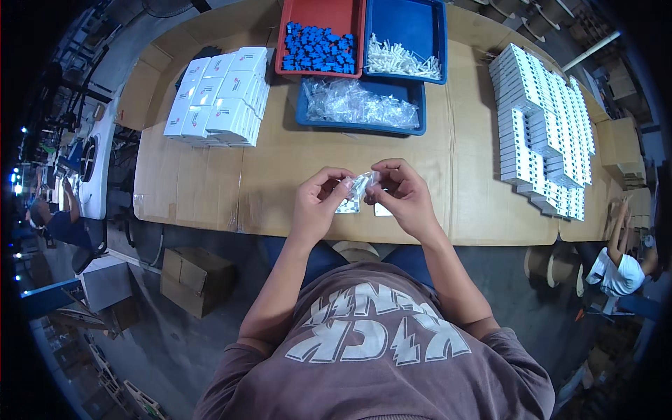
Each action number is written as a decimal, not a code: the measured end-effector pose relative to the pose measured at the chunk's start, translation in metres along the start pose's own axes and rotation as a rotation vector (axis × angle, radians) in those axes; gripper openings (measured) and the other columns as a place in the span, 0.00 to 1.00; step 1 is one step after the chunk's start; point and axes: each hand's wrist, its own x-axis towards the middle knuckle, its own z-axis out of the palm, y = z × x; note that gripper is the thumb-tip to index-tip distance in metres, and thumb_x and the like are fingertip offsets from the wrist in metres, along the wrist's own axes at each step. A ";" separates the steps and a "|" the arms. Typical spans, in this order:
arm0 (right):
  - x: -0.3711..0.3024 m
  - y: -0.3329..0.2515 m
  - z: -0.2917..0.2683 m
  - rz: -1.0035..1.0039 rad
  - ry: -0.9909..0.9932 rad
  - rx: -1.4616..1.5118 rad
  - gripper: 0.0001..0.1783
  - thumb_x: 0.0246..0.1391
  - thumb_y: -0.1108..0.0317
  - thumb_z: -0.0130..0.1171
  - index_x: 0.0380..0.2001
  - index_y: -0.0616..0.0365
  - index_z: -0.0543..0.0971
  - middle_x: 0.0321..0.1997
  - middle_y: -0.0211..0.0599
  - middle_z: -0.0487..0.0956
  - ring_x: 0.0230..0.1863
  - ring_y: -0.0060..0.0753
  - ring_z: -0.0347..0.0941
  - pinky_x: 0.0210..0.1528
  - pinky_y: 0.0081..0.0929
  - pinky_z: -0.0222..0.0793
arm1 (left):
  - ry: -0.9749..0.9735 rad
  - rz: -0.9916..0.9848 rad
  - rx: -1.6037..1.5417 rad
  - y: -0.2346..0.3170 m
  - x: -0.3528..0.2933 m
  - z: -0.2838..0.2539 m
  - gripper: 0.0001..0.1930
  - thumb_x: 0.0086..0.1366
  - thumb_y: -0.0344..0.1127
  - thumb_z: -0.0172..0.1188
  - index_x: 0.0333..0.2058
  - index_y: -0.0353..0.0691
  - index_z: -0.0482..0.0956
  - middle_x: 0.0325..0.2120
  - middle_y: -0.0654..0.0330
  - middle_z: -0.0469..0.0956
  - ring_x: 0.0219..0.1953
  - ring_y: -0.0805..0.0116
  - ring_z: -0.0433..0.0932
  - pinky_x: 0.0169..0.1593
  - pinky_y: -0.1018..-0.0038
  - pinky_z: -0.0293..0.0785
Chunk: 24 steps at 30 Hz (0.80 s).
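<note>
A small clear plastic bag with something whitish in it is held between my two hands above the cardboard-covered table. On its left side, my left hand pinches it between thumb and fingers. From the other side, my right hand grips the bag's edge the same way. Under my hands lies a small white box or card with dark marks, partly covered by them. Beside it shows the edge of another white piece, mostly hidden by my right hand.
Ahead stand a red tray of blue plastic parts, a blue tray of white plugs, and a nearer blue tray of clear bags. White boxes are stacked left, white box stacks right. Other people sit at both sides.
</note>
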 end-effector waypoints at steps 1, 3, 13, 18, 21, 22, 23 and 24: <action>0.000 -0.002 0.002 0.001 0.001 0.001 0.18 0.61 0.80 0.64 0.53 0.63 0.73 0.40 0.35 0.79 0.39 0.24 0.81 0.42 0.23 0.79 | -0.014 -0.018 0.028 -0.003 0.000 -0.002 0.09 0.72 0.29 0.60 0.47 0.32 0.78 0.41 0.63 0.78 0.41 0.81 0.78 0.45 0.80 0.76; 0.000 -0.004 0.004 0.028 0.021 0.064 0.17 0.61 0.80 0.63 0.52 0.64 0.74 0.40 0.33 0.80 0.38 0.21 0.79 0.41 0.21 0.79 | 0.009 0.024 -0.003 -0.010 0.001 0.000 0.10 0.73 0.31 0.59 0.49 0.33 0.77 0.41 0.63 0.79 0.40 0.81 0.78 0.44 0.81 0.75; 0.005 0.016 -0.008 -0.044 0.019 -0.071 0.06 0.64 0.79 0.61 0.43 0.64 0.77 0.37 0.35 0.82 0.37 0.25 0.81 0.40 0.24 0.79 | -0.063 0.090 0.227 0.004 -0.001 0.003 0.17 0.70 0.26 0.62 0.56 0.34 0.72 0.41 0.59 0.81 0.43 0.76 0.80 0.49 0.78 0.76; 0.005 0.015 -0.004 -0.007 0.018 0.006 0.07 0.68 0.77 0.55 0.46 0.66 0.80 0.40 0.35 0.83 0.38 0.23 0.80 0.41 0.22 0.79 | -0.044 0.120 0.273 -0.009 0.002 -0.005 0.16 0.65 0.27 0.68 0.51 0.34 0.79 0.41 0.60 0.83 0.38 0.76 0.79 0.44 0.78 0.75; 0.006 0.016 -0.008 0.009 0.011 -0.043 0.12 0.68 0.76 0.56 0.51 0.66 0.80 0.42 0.36 0.83 0.39 0.23 0.80 0.44 0.22 0.79 | -0.031 0.167 0.398 0.002 0.000 -0.002 0.16 0.63 0.29 0.70 0.49 0.37 0.83 0.39 0.61 0.84 0.33 0.75 0.79 0.39 0.77 0.75; 0.007 0.016 -0.009 0.009 0.012 -0.043 0.12 0.68 0.76 0.56 0.51 0.66 0.80 0.42 0.36 0.83 0.39 0.23 0.80 0.44 0.22 0.79 | -0.040 0.198 0.471 0.006 0.000 -0.001 0.17 0.63 0.30 0.70 0.50 0.38 0.84 0.38 0.61 0.84 0.32 0.75 0.79 0.39 0.76 0.75; 0.007 0.014 -0.008 0.015 -0.004 -0.056 0.13 0.67 0.76 0.57 0.52 0.66 0.80 0.44 0.36 0.83 0.41 0.23 0.79 0.45 0.22 0.79 | -0.037 0.195 0.472 0.008 -0.002 -0.002 0.17 0.63 0.30 0.70 0.50 0.38 0.84 0.38 0.61 0.84 0.32 0.75 0.79 0.39 0.76 0.75; 0.006 0.013 -0.008 0.020 -0.021 -0.069 0.14 0.66 0.76 0.58 0.54 0.66 0.80 0.45 0.37 0.83 0.42 0.23 0.79 0.46 0.22 0.79 | -0.043 0.140 0.481 0.010 -0.002 -0.004 0.19 0.62 0.29 0.70 0.52 0.37 0.83 0.39 0.61 0.84 0.35 0.75 0.78 0.42 0.76 0.75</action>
